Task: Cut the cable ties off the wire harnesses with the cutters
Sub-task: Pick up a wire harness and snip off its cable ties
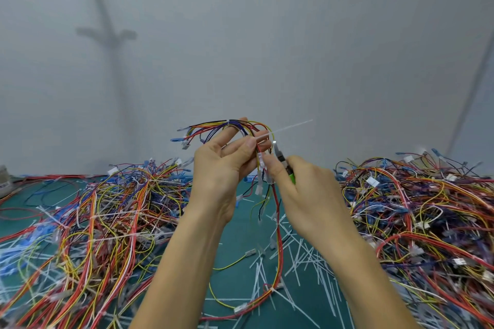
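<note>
between the two raised hands, a harness [213, 127] of mixed red, yellow, blue and black wires bends in a loop, its long red tail hanging down from the grip to the mat [235, 272]. the left hand [224, 168] has its fingers curled round the loop, thumb pressed against the bundle right where a white tie [291, 127] binds it; the tie's free end sticks out up and to the right of that pinch. just below and right of the pinch, the right hand [307, 195] grips the cutters [281, 155], fingers wrapped over the green handles, metal tip pointing up toward the tie. whether the blades touch the tie i cannot tell, nor whether they are parted. small white connectors dangle under the left hand's fingers. below both wrists, cut ties [302, 256] lie scattered over the green mat. well out to the left of the grip sits one pile [112, 208] of tangled harnesses, and out to the right a second pile [427, 208]. behind everything stands a plain grey wall [267, 35].
</note>
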Demonstrator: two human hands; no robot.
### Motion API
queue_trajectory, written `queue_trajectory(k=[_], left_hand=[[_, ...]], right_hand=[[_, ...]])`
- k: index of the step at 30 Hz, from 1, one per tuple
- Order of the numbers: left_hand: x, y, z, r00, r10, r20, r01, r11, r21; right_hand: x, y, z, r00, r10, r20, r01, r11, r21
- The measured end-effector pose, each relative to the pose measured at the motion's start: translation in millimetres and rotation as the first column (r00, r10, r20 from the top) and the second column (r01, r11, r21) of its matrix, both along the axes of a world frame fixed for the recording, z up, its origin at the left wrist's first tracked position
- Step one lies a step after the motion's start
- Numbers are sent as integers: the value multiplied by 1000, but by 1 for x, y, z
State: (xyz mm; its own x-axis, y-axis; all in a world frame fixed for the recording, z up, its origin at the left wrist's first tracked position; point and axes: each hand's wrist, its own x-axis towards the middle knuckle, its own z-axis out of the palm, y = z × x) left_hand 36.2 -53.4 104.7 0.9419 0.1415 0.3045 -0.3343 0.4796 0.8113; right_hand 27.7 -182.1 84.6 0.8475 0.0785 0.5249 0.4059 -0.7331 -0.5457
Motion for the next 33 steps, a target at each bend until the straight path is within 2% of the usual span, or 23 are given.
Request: queue_trajectory(k=[7, 21, 26, 33], left_hand=[[-2, -5, -1, 1000, -21, 9, 20, 999, 45], [-4, 0, 0, 999, -3, 40, -3, 991, 136], [-5, 1, 0, 996, -21, 81, 2, 975, 221], [-4, 2, 0, 990, 29, 139, -71, 948, 309]], right_hand=[[-1, 7, -2, 999, 45, 10, -45, 997, 63], [-4, 6, 2, 998, 64, 19, -65, 995, 72], [-3, 5, 2, 998, 56, 19, -57, 994, 91], [0, 3, 0, 998, 56, 34, -59, 995, 80]])
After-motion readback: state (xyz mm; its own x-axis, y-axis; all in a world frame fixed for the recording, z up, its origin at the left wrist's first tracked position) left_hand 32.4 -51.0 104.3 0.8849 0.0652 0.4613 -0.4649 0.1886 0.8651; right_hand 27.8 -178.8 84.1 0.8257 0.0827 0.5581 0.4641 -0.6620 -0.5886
